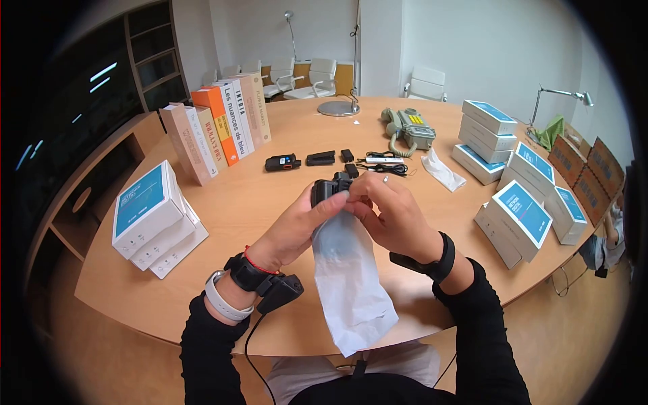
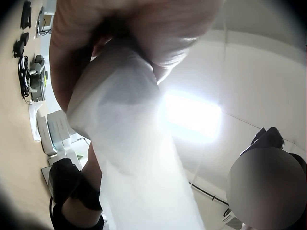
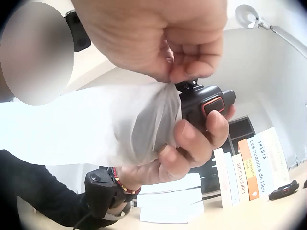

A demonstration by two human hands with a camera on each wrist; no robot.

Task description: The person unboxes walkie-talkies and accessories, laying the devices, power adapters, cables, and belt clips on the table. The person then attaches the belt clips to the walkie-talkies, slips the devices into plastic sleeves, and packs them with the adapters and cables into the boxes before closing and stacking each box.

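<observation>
My left hand (image 1: 287, 226) grips a black device (image 3: 195, 108) with an orange-rimmed button, its fingers curled round it from below in the right wrist view. A white soft pouch (image 1: 351, 287) covers the device's lower part and hangs down toward the table's front edge. At the mouth of the pouch, the right hand (image 1: 398, 212) pinches the thin material between thumb and fingers, close against the device. In the left wrist view the pouch (image 2: 139, 158) looks translucent, with a darker shape showing through near its top.
Another black device (image 1: 282, 163), a black holder (image 1: 320, 158), small black blocks and cables (image 1: 388, 167) lie beyond the hands. A second white pouch (image 1: 443, 170) lies near a telephone (image 1: 409, 128). Books (image 1: 223, 125) and white-blue boxes (image 1: 152, 209) stand left; more boxes (image 1: 516, 219) stand right.
</observation>
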